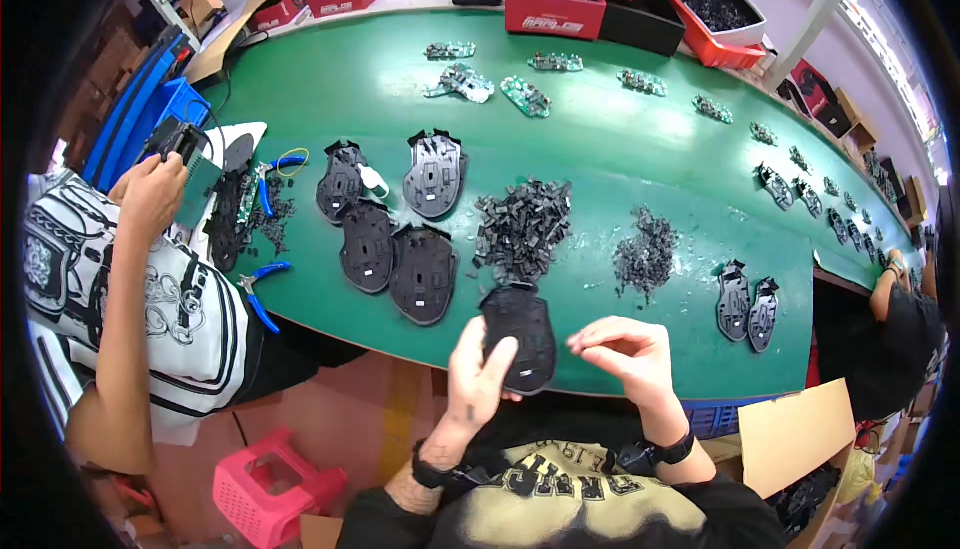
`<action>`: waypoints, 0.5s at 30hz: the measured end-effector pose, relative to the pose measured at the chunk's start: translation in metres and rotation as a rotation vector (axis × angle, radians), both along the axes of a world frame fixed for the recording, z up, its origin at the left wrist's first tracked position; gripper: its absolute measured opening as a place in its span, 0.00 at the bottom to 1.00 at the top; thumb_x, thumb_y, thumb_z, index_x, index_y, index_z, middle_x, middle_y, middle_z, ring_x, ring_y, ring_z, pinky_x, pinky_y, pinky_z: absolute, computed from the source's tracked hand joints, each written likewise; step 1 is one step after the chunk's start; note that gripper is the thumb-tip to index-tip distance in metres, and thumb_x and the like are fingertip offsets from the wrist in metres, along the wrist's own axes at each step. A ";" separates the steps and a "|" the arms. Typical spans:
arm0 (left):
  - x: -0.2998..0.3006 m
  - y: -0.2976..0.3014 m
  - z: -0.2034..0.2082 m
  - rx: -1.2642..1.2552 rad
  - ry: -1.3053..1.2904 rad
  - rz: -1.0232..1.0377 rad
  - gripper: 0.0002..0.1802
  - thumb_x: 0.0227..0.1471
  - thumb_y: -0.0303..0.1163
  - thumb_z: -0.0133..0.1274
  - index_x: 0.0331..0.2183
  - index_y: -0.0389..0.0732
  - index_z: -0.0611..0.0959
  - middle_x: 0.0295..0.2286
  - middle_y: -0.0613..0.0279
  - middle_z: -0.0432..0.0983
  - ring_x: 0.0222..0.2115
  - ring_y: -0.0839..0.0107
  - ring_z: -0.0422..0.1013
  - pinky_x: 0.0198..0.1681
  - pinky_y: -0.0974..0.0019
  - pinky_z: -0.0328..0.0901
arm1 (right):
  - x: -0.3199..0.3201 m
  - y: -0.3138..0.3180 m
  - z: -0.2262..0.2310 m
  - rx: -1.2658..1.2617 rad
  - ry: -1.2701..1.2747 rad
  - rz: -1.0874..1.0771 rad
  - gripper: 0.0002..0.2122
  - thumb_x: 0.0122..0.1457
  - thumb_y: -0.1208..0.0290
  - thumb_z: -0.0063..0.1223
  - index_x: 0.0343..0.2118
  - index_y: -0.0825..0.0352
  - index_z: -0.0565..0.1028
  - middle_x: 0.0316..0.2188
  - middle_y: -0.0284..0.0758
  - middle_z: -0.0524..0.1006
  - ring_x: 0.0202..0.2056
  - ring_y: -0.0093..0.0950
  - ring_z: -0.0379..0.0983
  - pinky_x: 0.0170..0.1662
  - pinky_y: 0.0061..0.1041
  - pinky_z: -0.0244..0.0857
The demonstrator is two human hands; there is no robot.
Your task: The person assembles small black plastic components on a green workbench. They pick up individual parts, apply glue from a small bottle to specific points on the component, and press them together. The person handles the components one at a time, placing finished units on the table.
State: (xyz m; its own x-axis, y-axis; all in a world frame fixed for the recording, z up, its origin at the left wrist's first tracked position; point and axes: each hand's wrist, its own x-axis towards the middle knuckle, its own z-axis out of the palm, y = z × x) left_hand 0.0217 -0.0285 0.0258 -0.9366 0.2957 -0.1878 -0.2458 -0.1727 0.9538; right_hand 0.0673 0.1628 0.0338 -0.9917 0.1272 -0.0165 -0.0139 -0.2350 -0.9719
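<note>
Table (pixel 600 164): green, smooth, faintly glossy top, front edge curved in this view.

Person at far left: white top with black pattern; hand (pixel 155 194) raised about a dark object.

Pliers (pixel 265 294): blue curved handles, lying on the table; a second pair farther back.

Stool (pixel 270 489): pink molded plastic, perforated side, on the floor.

Loose shells, four (pixel 423 274): matte black plastic, rounded outlines, ribbed and recessed faces, small white labels; grouped around a white bottle (pixel 375 183).

Left hand (pixel 478 381): fingers and thumb clamped on the held shell's left side and near end.

Held shell (pixel 528 334): black plastic, dull finish, elongated, with shallow molded recesses and a small white label toward the near end. Located at the table's front edge, in the middle of the view. Long axis runs away from the person, far end leaning slightly left; rounded end toward the body, squarer end toward the heap.

Heap (pixel 525 229): short, angular black pieces, just beyond the held shell.

Right hand (pixel 632 354): apart from the shell, fingers bent, thumb and index tips drawn close; cannot tell whether they meet or grip anything.

Crumb pile (pixel 645 254): fine, dark, irregular bits.

Paired shells (pixel 733 304): black with grey, narrower, side by side.
</note>
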 end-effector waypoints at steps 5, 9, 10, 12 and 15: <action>-0.004 0.004 -0.015 0.016 -0.027 -0.045 0.18 0.58 0.29 0.47 0.48 0.33 0.69 0.25 0.64 0.75 0.14 0.82 0.68 0.12 0.79 0.61 | -0.006 -0.008 0.000 0.522 0.179 0.078 0.08 0.42 0.83 0.62 0.28 0.67 0.80 0.32 0.35 0.74 0.36 0.28 0.74 0.41 0.25 0.68; -0.006 0.006 -0.012 0.024 -0.025 -0.041 0.18 0.58 0.29 0.47 0.49 0.33 0.68 0.25 0.63 0.76 0.15 0.82 0.68 0.12 0.79 0.61 | -0.008 -0.004 -0.002 0.568 0.158 0.091 0.08 0.43 0.82 0.63 0.28 0.65 0.80 0.32 0.33 0.73 0.34 0.26 0.72 0.40 0.23 0.67; -0.007 0.006 -0.011 0.024 -0.026 -0.045 0.18 0.58 0.30 0.47 0.48 0.33 0.68 0.26 0.63 0.76 0.15 0.82 0.68 0.12 0.79 0.61 | -0.008 -0.003 -0.003 0.568 0.155 0.107 0.09 0.42 0.82 0.63 0.28 0.65 0.80 0.32 0.33 0.73 0.34 0.26 0.72 0.39 0.23 0.67; -0.008 0.006 -0.011 0.025 -0.028 -0.053 0.18 0.58 0.30 0.47 0.48 0.33 0.69 0.26 0.63 0.76 0.15 0.82 0.68 0.12 0.79 0.62 | -0.008 -0.003 -0.004 0.577 0.153 0.119 0.09 0.42 0.82 0.63 0.29 0.65 0.80 0.31 0.33 0.73 0.33 0.25 0.72 0.38 0.22 0.67; -0.007 0.005 -0.016 0.020 -0.004 -0.052 0.17 0.58 0.30 0.47 0.48 0.33 0.69 0.26 0.63 0.76 0.15 0.82 0.68 0.13 0.79 0.62 | -0.010 -0.005 -0.007 0.614 0.168 0.114 0.09 0.43 0.81 0.63 0.29 0.64 0.80 0.30 0.32 0.74 0.33 0.25 0.72 0.37 0.22 0.67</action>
